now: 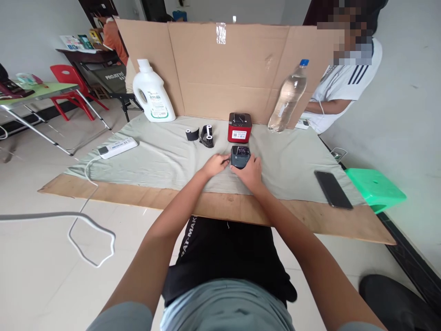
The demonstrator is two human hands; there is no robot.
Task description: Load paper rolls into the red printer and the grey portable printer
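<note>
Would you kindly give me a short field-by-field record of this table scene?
Surface: board under a grey cloth
Left hand: touches the grey box on its left side
Right hand: against the grey box's right and near sides
Behind the box: red box, black rolls
Back: cardboard wall, white jug at left, water bottle at right
On cloth: power strip left, phone right
Nearby: person behind the cardboard's right end, green stool
</note>
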